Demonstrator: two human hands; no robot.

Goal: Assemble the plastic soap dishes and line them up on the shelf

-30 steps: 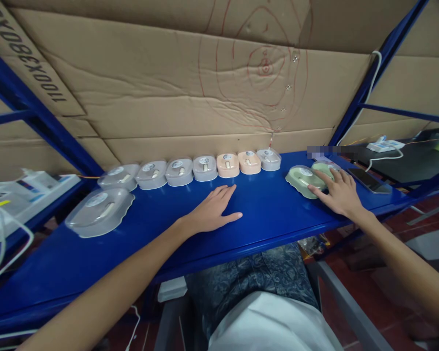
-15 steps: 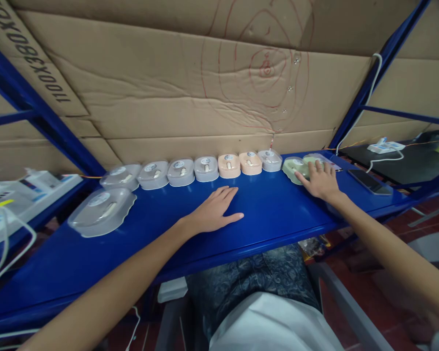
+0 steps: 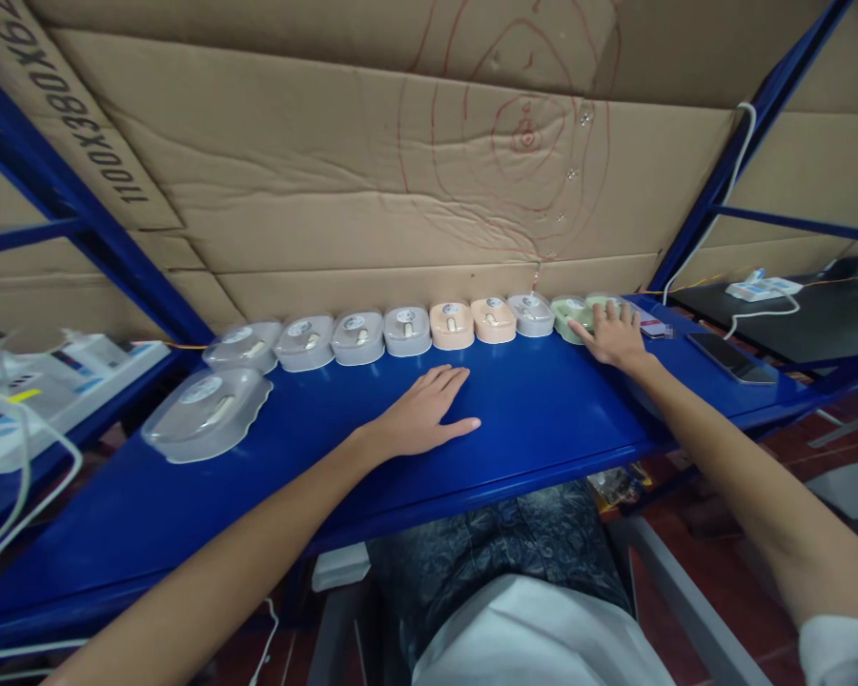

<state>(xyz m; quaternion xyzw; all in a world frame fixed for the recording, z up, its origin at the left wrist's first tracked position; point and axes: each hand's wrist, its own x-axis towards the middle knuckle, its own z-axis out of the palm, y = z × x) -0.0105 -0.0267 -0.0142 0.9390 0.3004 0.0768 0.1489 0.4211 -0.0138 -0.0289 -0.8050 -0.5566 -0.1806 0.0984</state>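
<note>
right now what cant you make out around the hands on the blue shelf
All in the head view:
- Far green case: mostly covered by the right hand, so its grip on it is unclear.
- Near green case: only fingertips reach it; press or plain touch, unclear.
- Round labels on the grey cases: too small to read.
- Card beside the hand: blurred.
- Left hand: lies flat, palm side hidden against the shelf.

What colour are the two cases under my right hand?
Pale green cases, touched by the right hand; seen in the head view.

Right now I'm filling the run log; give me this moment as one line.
left hand: flat on blue shelf, open | right hand: on two green cases at row end | phone: right
</note>
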